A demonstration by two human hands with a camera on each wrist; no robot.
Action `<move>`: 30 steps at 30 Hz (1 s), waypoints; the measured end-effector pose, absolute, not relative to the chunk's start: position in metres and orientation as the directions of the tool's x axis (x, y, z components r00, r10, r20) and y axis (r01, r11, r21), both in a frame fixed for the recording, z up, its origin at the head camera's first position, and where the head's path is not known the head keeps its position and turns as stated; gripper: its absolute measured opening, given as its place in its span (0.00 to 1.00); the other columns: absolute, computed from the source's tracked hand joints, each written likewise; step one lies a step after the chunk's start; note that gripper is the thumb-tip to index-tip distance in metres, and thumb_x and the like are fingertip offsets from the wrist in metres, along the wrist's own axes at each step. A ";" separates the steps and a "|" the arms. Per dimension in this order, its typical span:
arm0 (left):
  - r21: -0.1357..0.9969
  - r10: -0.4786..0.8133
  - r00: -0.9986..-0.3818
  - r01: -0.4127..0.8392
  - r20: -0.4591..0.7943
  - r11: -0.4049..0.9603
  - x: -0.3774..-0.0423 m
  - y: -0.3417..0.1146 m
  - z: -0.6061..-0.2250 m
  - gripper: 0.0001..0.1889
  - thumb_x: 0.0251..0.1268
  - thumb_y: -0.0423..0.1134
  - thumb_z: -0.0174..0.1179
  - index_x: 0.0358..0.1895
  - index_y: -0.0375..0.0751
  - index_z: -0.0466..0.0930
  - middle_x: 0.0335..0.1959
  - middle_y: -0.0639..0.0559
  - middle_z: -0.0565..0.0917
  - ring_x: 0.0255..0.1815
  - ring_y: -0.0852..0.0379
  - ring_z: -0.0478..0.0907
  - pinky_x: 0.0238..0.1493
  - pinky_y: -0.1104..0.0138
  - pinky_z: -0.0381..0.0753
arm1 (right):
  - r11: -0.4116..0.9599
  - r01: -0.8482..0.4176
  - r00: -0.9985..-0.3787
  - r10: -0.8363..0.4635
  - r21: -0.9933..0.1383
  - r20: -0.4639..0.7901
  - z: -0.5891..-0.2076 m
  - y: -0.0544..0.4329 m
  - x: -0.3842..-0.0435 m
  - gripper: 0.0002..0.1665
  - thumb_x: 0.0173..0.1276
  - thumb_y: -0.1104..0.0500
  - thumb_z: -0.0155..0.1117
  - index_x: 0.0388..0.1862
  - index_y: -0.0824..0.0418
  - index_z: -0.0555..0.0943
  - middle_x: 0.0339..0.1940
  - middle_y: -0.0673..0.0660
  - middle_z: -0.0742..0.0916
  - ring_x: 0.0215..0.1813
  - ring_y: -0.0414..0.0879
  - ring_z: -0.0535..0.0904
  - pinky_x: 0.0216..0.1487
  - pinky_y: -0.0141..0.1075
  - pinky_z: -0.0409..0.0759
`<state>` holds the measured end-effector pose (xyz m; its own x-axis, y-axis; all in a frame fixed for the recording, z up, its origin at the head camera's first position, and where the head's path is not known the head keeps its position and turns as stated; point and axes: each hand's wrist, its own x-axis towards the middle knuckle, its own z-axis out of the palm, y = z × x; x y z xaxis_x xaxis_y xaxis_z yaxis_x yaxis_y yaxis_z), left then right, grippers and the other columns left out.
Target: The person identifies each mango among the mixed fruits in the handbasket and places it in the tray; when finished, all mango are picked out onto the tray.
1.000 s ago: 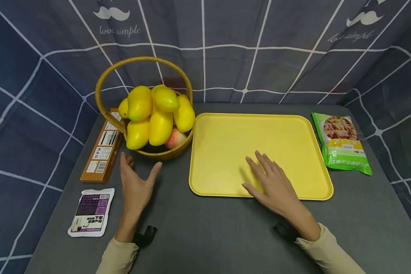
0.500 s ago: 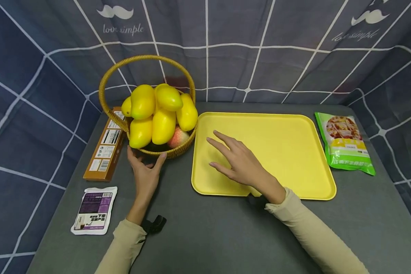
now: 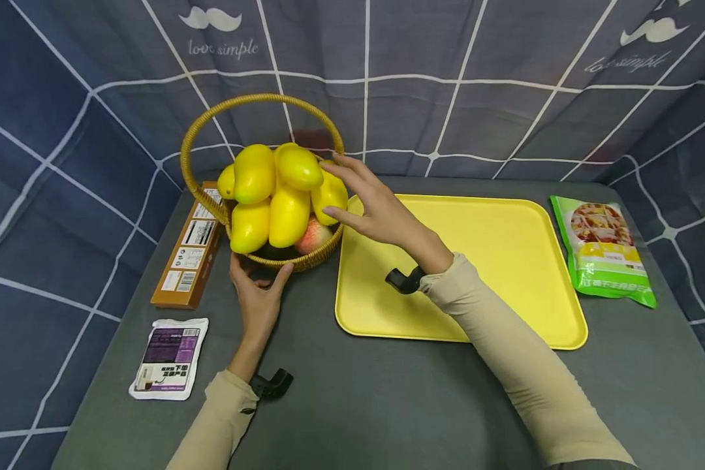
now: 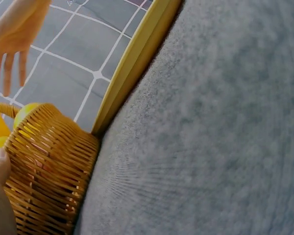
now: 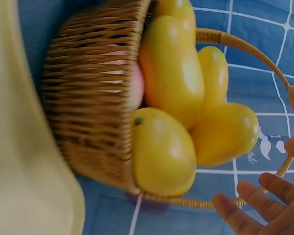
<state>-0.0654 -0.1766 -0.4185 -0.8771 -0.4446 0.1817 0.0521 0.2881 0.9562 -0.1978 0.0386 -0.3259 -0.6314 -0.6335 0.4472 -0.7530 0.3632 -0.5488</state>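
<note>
A wicker basket (image 3: 314, 258) with an arched handle holds several yellow mangoes (image 3: 288, 217) and a pinkish-red peach (image 3: 313, 236). At its front left, my left hand (image 3: 260, 307) holds the basket's rim, the thumb (image 4: 0, 166) lying against the wicker in the left wrist view. The other fingers are partly hidden. My right hand (image 3: 378, 205) reaches over the basket's right side, fingers spread and holding nothing, close to the rightmost mango (image 3: 331, 196). In the right wrist view, its fingertips (image 5: 228, 203) appear near the handle and apart from the mangoes.
A yellow tray (image 3: 493, 261) lies right of the basket, under my right forearm. A green food packet (image 3: 608, 251) is beyond it. Left of the basket are a long brown box (image 3: 188, 258) and a white-and-purple pouch (image 3: 169, 359). A checked curtain (image 3: 411, 117) hangs behind.
My right hand has moved left and forward from above the tray to the basket's right side. My left hand has moved forward onto the basket's front. The basket and fruit have stayed put.
</note>
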 end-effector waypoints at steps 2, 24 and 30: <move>0.955 -0.445 -0.875 0.061 0.192 0.290 -0.066 -0.177 -0.420 0.51 0.61 0.37 0.68 0.78 0.40 0.39 0.73 0.35 0.53 0.64 0.40 0.63 0.50 0.48 0.70 | 0.353 -0.751 -0.633 -0.625 -0.557 0.457 -0.321 0.030 -0.204 0.38 0.70 0.48 0.64 0.75 0.55 0.64 0.77 0.57 0.63 0.77 0.49 0.58 0.75 0.44 0.60; 0.948 -0.467 -0.846 0.127 0.257 0.292 -0.069 -0.181 -0.427 0.47 0.60 0.34 0.69 0.77 0.38 0.47 0.67 0.32 0.60 0.64 0.41 0.64 0.46 0.52 0.70 | 0.326 -0.679 -0.684 -0.607 -0.658 0.405 -0.313 -0.015 -0.241 0.37 0.67 0.49 0.67 0.73 0.56 0.68 0.74 0.57 0.69 0.77 0.45 0.60 0.74 0.36 0.59; 0.951 -0.476 -0.845 0.110 0.243 0.290 -0.068 -0.182 -0.426 0.47 0.59 0.35 0.70 0.77 0.38 0.48 0.67 0.31 0.61 0.64 0.41 0.64 0.46 0.51 0.71 | 0.322 -0.652 -0.688 -0.630 -0.686 0.359 -0.310 -0.022 -0.246 0.36 0.69 0.50 0.65 0.74 0.55 0.67 0.76 0.56 0.67 0.78 0.43 0.56 0.76 0.37 0.56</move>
<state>-0.0680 -0.1824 -0.4264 -0.8449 -0.4764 0.2431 0.1100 0.2900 0.9507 -0.2456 -0.0216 -0.3101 -0.6885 -0.6304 0.3585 -0.6523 0.3223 -0.6860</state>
